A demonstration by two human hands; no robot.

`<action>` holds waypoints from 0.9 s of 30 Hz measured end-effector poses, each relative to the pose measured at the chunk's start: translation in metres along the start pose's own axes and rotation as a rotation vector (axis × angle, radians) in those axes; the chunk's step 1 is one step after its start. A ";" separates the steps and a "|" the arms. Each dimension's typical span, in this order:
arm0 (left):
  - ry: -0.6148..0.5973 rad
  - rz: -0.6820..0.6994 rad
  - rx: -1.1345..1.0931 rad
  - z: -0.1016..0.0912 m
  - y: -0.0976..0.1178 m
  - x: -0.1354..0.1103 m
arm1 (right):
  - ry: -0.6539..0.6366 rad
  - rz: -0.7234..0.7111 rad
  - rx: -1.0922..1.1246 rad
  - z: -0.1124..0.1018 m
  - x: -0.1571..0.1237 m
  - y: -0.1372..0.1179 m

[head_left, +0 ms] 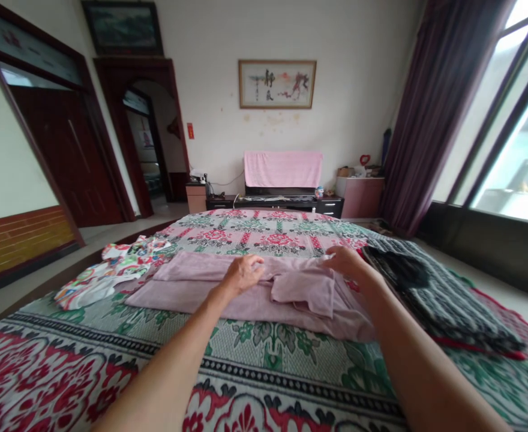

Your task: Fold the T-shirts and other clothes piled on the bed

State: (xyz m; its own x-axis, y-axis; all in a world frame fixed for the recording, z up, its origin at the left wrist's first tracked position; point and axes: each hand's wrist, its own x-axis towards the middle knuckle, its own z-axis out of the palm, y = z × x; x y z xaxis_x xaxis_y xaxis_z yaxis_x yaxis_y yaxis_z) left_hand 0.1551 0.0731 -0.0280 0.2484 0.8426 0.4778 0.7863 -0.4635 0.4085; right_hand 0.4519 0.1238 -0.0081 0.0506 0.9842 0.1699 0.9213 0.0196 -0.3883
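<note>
A pale pink garment [241, 303] lies spread across the patterned bed cover, its far side folded over lengthwise. A sleeve-like flap [304, 291] is turned back on top of it, right of the middle. My left hand [245, 273] is over the garment's folded strip, fingers loosely curved, with a gap between thumb and fingers. At the garment's far right edge, my right hand [347, 262] has its fingertips together on the cloth. The underside of that hand's grip is partly hidden.
Crumpled white clothing with a colourful print [111, 276] lies to the left. On the right is a folded black-and-grey knit [444, 294] with a black item [396, 267] on it. Beyond the flowered bed cover [273, 354], a low cabinet [331, 207] stands by the wall.
</note>
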 end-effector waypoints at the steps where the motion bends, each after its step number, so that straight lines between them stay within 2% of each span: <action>1: 0.022 -0.055 0.036 -0.006 -0.005 0.000 | -0.038 -0.023 0.008 -0.003 -0.002 -0.009; 4: 0.034 -0.172 0.205 -0.029 -0.024 -0.005 | -0.155 -0.171 -0.002 -0.003 -0.014 -0.039; 6: 0.018 -0.262 0.342 -0.048 -0.041 -0.014 | -0.242 -0.268 -0.059 0.005 -0.024 -0.057; 8: 0.014 -0.380 0.462 -0.070 -0.060 -0.029 | -0.294 -0.307 -0.121 0.017 -0.034 -0.070; 12: -0.006 -0.613 0.608 -0.107 -0.101 -0.066 | -0.295 -0.250 -0.187 0.043 -0.044 -0.080; 16: -0.073 -0.746 0.602 -0.121 -0.133 -0.101 | -0.317 -0.189 -0.197 0.055 -0.048 -0.077; 20: -0.061 -0.788 0.609 -0.125 -0.138 -0.118 | -0.324 -0.190 -0.191 0.056 -0.049 -0.075; 27: -0.110 -0.961 0.501 -0.147 -0.132 -0.120 | -0.329 -0.181 -0.256 0.055 -0.039 -0.072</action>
State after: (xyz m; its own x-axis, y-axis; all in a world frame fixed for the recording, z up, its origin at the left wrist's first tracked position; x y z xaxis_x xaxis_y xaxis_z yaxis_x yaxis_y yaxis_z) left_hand -0.0618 -0.0070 -0.0255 -0.5634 0.8249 0.0455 0.8143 0.5453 0.1988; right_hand 0.3623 0.0935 -0.0370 -0.2074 0.9733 -0.0980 0.9717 0.1934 -0.1354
